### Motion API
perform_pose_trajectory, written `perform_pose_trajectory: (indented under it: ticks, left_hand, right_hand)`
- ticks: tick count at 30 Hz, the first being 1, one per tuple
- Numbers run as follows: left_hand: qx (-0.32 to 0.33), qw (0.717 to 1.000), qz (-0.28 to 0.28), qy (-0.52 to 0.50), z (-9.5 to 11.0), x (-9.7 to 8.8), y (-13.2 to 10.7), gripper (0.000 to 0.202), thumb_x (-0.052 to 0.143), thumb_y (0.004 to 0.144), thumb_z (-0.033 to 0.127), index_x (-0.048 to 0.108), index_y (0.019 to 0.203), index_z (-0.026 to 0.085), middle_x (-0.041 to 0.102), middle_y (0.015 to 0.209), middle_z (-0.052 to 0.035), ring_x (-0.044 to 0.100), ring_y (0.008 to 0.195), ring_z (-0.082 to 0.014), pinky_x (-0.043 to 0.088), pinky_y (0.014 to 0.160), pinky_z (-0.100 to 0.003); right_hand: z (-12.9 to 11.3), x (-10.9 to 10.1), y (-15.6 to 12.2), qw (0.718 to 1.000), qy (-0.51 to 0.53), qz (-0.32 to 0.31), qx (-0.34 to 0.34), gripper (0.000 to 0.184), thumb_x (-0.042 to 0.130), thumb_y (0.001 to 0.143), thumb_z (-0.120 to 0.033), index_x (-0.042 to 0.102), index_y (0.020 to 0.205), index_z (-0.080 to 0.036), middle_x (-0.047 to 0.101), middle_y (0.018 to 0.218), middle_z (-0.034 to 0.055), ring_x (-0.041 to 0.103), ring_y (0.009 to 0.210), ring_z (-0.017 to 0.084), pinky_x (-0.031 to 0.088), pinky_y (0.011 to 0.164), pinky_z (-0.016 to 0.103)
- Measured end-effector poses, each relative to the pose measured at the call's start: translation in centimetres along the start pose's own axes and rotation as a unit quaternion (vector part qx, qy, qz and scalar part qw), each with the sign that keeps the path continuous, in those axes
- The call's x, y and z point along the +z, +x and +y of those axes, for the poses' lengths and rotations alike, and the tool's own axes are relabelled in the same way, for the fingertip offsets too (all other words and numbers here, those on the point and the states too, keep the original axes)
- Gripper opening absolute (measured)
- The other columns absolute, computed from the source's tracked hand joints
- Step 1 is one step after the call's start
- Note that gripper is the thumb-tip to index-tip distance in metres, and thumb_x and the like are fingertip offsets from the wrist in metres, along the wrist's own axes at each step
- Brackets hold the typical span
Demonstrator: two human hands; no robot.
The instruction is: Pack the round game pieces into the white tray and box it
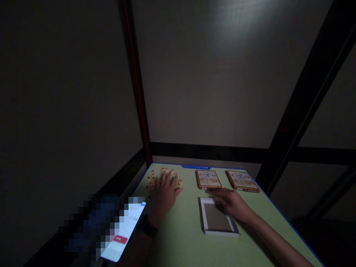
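Note:
My left hand (164, 193) lies flat with its fingers spread on a scatter of small yellow and red pieces (155, 177) at the far left of the green table (183, 237). A dark band sits on that wrist. My right hand (231, 203) rests with fingers stretched over the far right corner of a shallow white-rimmed tray with a grey-brown inside (217, 218). Neither hand grips anything.
Two flat orange-framed boxes (208, 179) (242, 180) lie side by side at the table's far edge. A lit phone screen (125, 234) stands at the near left, beside a blurred patch. Dark beams and pale walls surround the table, with a red post at the far left corner.

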State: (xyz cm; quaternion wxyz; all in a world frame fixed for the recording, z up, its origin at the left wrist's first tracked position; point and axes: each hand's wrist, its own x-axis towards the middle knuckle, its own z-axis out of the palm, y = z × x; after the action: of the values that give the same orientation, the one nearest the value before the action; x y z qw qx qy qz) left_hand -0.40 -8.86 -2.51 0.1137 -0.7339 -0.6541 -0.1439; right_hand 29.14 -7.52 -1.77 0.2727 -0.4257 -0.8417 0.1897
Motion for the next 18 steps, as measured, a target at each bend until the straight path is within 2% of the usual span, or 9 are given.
perform_pose_trajectory:
  ticks: [3, 6, 9, 11, 13, 15, 18]
  left_hand:
    - [-0.062, 0.996, 0.051, 0.024, 0.3, 0.1, -1.9, 0.050, 0.046, 0.097, 0.045, 0.054, 0.139, 0.019, 0.045, 0.151, -0.0189, 0.032, 0.144, -0.0398, 0.024, 0.116, -0.062]
    - [-0.085, 0.994, 0.063, 0.022, 0.3, 0.6, -3.2, 0.056, 0.048, 0.095, 0.047, 0.051, 0.143, 0.017, 0.046, 0.150, -0.0203, 0.033, 0.142, -0.0419, 0.026, 0.114, -0.064]
    - [-0.131, 0.990, 0.055, 0.024, 0.1, 1.3, -3.1, 0.057, 0.047, 0.095, 0.048, 0.051, 0.143, 0.016, 0.045, 0.150, -0.0220, 0.032, 0.142, -0.0444, 0.030, 0.108, -0.070]
    - [-0.165, 0.985, 0.047, 0.028, -0.1, 1.7, -2.7, 0.057, 0.046, 0.095, 0.049, 0.053, 0.141, 0.016, 0.045, 0.150, -0.0228, 0.031, 0.141, -0.0462, 0.033, 0.103, -0.072]
    - [-0.184, 0.982, 0.042, 0.029, -0.2, 2.2, -2.3, 0.058, 0.045, 0.095, 0.052, 0.055, 0.139, 0.016, 0.045, 0.150, -0.0228, 0.032, 0.140, -0.0469, 0.035, 0.101, -0.072]
    - [-0.190, 0.981, 0.038, 0.030, -0.3, 2.6, -2.0, 0.059, 0.045, 0.095, 0.054, 0.055, 0.139, 0.016, 0.046, 0.149, -0.0228, 0.033, 0.140, -0.0474, 0.033, 0.104, -0.071]
    - [-0.181, 0.982, 0.035, 0.026, -0.5, 3.2, -1.4, 0.060, 0.043, 0.096, 0.054, 0.055, 0.139, 0.013, 0.047, 0.148, -0.0226, 0.034, 0.140, -0.0468, 0.027, 0.110, -0.068]
  right_hand:
    - [-1.1, 0.0, 2.6, 0.999, 0.024, 0.002, -0.029, 0.038, 0.047, 0.095, -0.035, 0.071, 0.121, -0.019, 0.071, 0.123, 0.0114, 0.066, 0.113, 0.028, 0.050, 0.099, 0.045]
    - [-2.3, 1.2, 7.8, 0.998, 0.039, -0.026, -0.047, 0.044, 0.046, 0.097, -0.044, 0.068, 0.125, -0.019, 0.073, 0.119, 0.0122, 0.068, 0.108, 0.028, 0.052, 0.096, 0.044]
    - [-3.1, 4.0, 14.1, 0.992, 0.047, -0.091, -0.071, 0.050, 0.043, 0.098, -0.049, 0.063, 0.133, -0.019, 0.066, 0.132, 0.0119, 0.061, 0.122, 0.029, 0.047, 0.103, 0.045]
    - [-3.6, 6.4, 18.1, 0.985, 0.044, -0.150, -0.069, 0.053, 0.039, 0.100, -0.050, 0.059, 0.137, -0.018, 0.067, 0.130, 0.0108, 0.061, 0.122, 0.028, 0.046, 0.104, 0.044]
    - [-4.2, 8.8, 21.3, 0.982, 0.032, -0.172, -0.074, 0.055, 0.036, 0.101, -0.052, 0.058, 0.138, -0.019, 0.063, 0.137, 0.0093, 0.056, 0.129, 0.028, 0.042, 0.109, 0.043]
    - [-4.7, 10.9, 23.5, 0.980, 0.027, -0.180, -0.079, 0.056, 0.037, 0.101, -0.053, 0.058, 0.139, -0.019, 0.056, 0.144, 0.0096, 0.045, 0.138, 0.028, 0.031, 0.117, 0.044]
    - [-5.2, 13.5, 25.3, 0.976, 0.020, -0.199, -0.081, 0.059, 0.034, 0.101, -0.056, 0.055, 0.142, -0.018, 0.050, 0.150, 0.0099, 0.034, 0.145, 0.027, 0.019, 0.122, 0.047]
